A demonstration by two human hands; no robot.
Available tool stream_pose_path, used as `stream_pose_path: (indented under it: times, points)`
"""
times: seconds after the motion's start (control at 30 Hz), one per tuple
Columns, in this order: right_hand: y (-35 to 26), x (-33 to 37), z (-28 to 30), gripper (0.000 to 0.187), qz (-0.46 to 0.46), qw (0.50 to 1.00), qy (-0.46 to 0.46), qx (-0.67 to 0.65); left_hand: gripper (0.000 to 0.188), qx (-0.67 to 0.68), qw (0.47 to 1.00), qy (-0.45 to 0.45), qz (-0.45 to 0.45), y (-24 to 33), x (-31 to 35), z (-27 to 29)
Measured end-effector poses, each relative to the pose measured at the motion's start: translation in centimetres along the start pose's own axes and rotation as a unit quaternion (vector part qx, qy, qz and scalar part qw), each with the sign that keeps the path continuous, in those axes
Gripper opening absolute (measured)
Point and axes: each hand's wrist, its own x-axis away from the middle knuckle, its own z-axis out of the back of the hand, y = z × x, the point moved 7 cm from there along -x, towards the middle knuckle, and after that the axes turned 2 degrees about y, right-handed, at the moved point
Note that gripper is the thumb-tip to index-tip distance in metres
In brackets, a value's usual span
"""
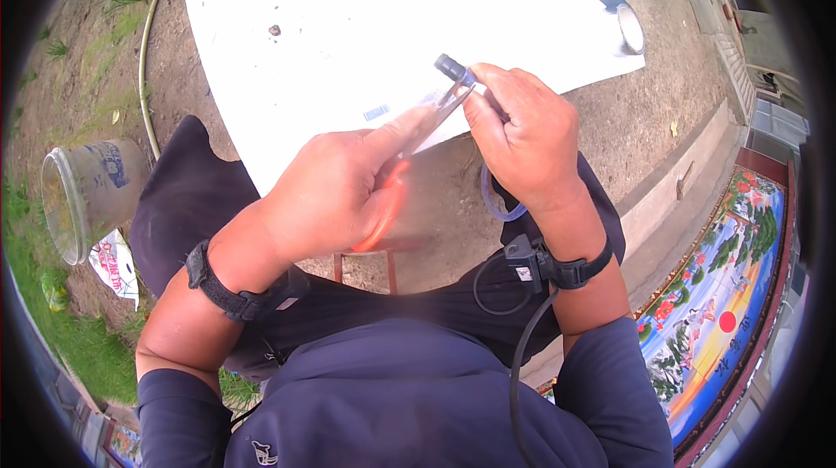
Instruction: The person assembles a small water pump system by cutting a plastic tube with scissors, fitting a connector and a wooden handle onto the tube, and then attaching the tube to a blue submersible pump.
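The left hand (326, 189) gripped an orange-handled tool (383, 217), its metal tips at a dark cylindrical piece (450, 67) pinched by the right hand (529, 135), above the frame's centre. Upper right, a tape roll (630, 30) edged a white surface (348, 41); a bucket (109, 174) was middle left.

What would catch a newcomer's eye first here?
Probably the left hand, near the middle, gripping an orange-handled tool whose tip reaches a small dark cylindrical piece held by the right hand. Beyond them lies a bright white sheet. A colourful painted panel stands out toward the right edge.
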Motion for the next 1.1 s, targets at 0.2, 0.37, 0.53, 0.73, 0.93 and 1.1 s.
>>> stream_pose_path:
  times: [0.2, 0.37, 0.53, 0.73, 0.93, 1.1]
  points:
    - [0.2, 0.0, -0.1, 0.023, -0.035, 0.999, -0.011, -0.020, 0.066, -0.060, 0.996, 0.048, -0.045, 0.0, 0.2, 0.1]
    - [0.2, -0.1, -0.3, 0.023, -0.030, 0.999, -0.005, -0.022, 0.073, -0.154, 0.984, 0.068, -0.054, 0.2, 0.2, 0.1]
    - [0.4, 0.1, -0.3, 0.023, -0.023, 1.000, 0.010, -0.018, 0.076, -0.178, 0.979, 0.073, -0.061, 0.5, 0.2, 0.2]
    - [1.7, 0.4, -0.6, 0.026, -0.136, 0.985, -0.009, -0.105, 0.076, -0.265, 0.953, 0.109, -0.096, 0.9, -0.1, 0.6]
    - [2.4, 0.7, -1.0, 0.025, -0.203, 0.959, -0.038, -0.196, 0.077, -0.265, 0.952, 0.110, -0.105, 0.8, -0.3, 0.7]
    - [2.5, 0.8, -1.0, 0.024, -0.204, 0.953, -0.036, -0.219, 0.069, -0.250, 0.952, 0.130, -0.120, 0.7, -0.3, 1.5]
